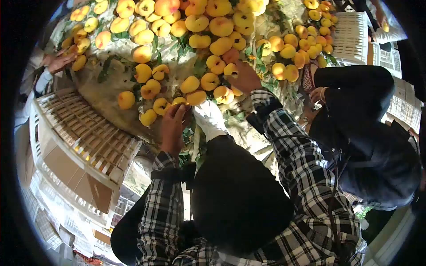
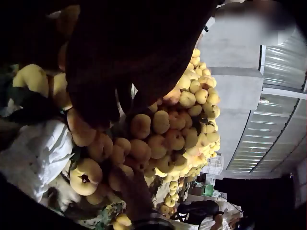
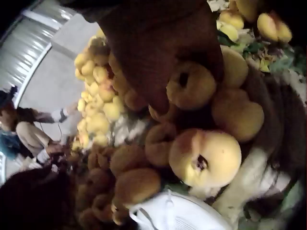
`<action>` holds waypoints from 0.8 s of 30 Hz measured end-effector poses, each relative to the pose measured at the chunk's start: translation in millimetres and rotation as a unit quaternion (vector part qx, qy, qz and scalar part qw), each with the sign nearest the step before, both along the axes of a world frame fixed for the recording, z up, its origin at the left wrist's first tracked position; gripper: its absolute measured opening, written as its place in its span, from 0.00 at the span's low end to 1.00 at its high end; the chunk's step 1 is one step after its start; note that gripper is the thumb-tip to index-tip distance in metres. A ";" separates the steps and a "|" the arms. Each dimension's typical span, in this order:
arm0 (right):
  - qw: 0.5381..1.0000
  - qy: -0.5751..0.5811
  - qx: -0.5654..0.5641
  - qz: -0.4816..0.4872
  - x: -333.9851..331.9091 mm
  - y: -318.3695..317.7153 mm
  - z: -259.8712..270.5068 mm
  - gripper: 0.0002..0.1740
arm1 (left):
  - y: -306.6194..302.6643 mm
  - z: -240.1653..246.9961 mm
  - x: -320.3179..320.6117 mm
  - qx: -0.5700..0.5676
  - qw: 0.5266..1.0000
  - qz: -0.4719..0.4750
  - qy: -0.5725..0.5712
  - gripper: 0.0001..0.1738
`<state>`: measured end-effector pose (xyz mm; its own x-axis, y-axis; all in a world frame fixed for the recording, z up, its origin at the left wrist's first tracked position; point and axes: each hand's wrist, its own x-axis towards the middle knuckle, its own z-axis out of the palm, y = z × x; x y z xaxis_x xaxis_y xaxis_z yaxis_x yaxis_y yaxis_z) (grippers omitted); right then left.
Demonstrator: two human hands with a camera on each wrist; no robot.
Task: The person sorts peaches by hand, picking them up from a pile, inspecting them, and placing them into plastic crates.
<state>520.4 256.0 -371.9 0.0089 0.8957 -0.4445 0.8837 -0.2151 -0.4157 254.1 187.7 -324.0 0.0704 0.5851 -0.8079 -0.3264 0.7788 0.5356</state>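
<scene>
Flat yellow peaches with dimpled middles lie heaped in front of me. My left hand (image 1: 174, 128) is low at the near edge of the pile, its fingertips right at a peach (image 1: 179, 101). In the left wrist view that hand is a dark shape over the fruit; whether it grips any I cannot tell. My right hand (image 1: 246, 79) reaches further into the pile, with fingers and thumb around a peach (image 3: 193, 86), as the right wrist view shows. Just below it sits a large pale peach (image 3: 205, 158).
A white shoe (image 1: 209, 116) stands at the pile's near edge, between my arms. Slatted plastic crates are at left (image 1: 84, 133) and upper right (image 1: 350, 37). Another person's hand (image 1: 60, 62) is beside the fruit at left; someone in dark trousers (image 1: 355, 88) sits at right.
</scene>
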 end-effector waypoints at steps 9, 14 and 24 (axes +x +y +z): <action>0.933 0.319 0.018 -0.167 -55.2 -21.4 -17.7 0.38 | 24.6 -43.5 16.8 -0.018 0.995 0.046 -0.089 0.22; 0.953 0.281 0.065 -0.096 -46.7 -13.6 -8.0 0.39 | 24.4 -54.7 -1.3 0.015 0.934 0.195 -0.299 0.22; 1.000 -0.030 0.004 -0.007 36.9 18.4 -41.7 0.33 | 18.8 -61.2 -13.1 -0.020 0.952 0.159 -0.261 0.21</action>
<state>557.4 274.3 -413.7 0.0476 0.8986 -0.4361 0.9045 -0.2241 -0.3630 241.0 206.5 -385.2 0.2940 0.6128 -0.7335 -0.7624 0.6132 0.2067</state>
